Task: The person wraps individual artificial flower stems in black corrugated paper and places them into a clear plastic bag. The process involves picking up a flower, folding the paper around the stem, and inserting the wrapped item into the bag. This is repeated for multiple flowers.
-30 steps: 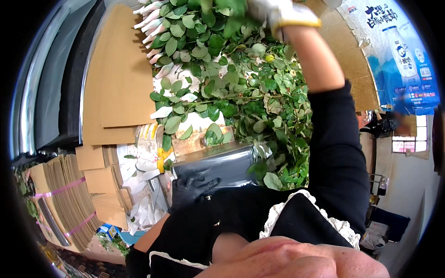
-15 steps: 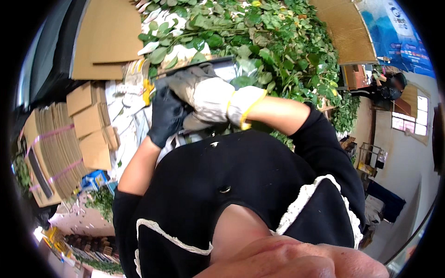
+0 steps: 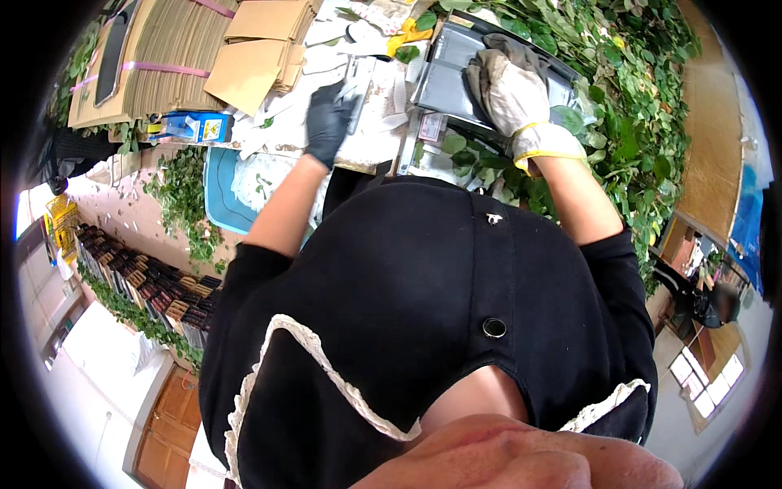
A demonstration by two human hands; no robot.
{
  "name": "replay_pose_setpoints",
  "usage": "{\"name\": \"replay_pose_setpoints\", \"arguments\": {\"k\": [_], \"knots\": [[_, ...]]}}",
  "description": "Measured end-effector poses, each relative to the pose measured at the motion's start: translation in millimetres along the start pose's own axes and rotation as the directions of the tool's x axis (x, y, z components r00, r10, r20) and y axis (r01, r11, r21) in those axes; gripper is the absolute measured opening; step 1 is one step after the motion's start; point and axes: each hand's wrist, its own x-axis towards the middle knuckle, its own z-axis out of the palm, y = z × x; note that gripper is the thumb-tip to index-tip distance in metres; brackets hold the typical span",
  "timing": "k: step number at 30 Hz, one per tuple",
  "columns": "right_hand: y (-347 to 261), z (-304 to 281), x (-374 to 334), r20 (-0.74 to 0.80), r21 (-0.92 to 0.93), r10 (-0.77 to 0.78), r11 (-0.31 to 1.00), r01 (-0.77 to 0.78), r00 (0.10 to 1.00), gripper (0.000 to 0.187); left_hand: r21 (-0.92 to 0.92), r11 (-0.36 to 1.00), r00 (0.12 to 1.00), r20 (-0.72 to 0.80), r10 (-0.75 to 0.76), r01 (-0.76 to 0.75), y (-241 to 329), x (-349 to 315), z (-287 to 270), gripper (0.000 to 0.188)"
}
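Note:
My left hand [image 3: 327,124], in a black glove, is over the littered white tabletop [image 3: 371,151] beside a flat grey strip [image 3: 358,91]. Its fingers are stretched out, and I see nothing held in them. My right hand [image 3: 511,91] wears a whitish work glove with greyed fingers and a yellow-edged cuff. It lies with extended fingers on a dark grey, shallow, tray-like piece [image 3: 448,69]; its fingertips are partly hard to make out against the dark surface. Leafy green stems [image 3: 627,106] are heaped just beyond and to the right of this hand.
Bundled cardboard [image 3: 167,65] and loose brown cardboard pieces [image 3: 252,69] sit at the far left. Near them are a small blue box [image 3: 191,126] and a blue tub [image 3: 224,196] holding clear plastic. A yellow-trimmed glove [image 3: 407,37] lies beyond the tray. Another person [image 3: 717,301] is at far right.
My hands, together before, are now apart: the left has moved over the tabletop, the right stays on the dark tray-like piece. The view has swung left, bringing the blue tub into sight.

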Motion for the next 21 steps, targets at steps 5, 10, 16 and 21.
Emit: {"name": "replay_pose_setpoints", "arguments": {"k": [5, 10, 16, 21], "knots": [[-0.6, 2.3, 5.1, -0.035, 0.026, -0.026, 0.999, 0.027, 0.999, 0.019, 0.515, 0.852, 0.985, 0.081, -0.155, 0.092, 12.6, 8.5, 20.7, 0.067], [3.5, -8.2, 4.0, 0.001, 0.009, -0.022, 1.000, 0.022, 1.000, 0.022, -0.316, 0.721, 0.687, 0.663, -0.297, 0.617, 7.0, 3.2, -62.1, 0.044], [-2.4, -8.2, 5.8, 0.161, 0.065, 0.110, 0.990, -0.122, 0.981, 0.023, -0.466, 0.786, 0.582, 0.795, 0.170, 0.407, 69.6, 39.3, -68.4, 0.085], [-0.1, -11.1, 7.5, 0.193, -0.003, 0.109, 0.994, -0.111, 0.975, 0.025, -0.452, 0.793, 0.460, 0.852, 0.249, 0.408, 85.4, 77.9, -59.8, 0.085]]}}
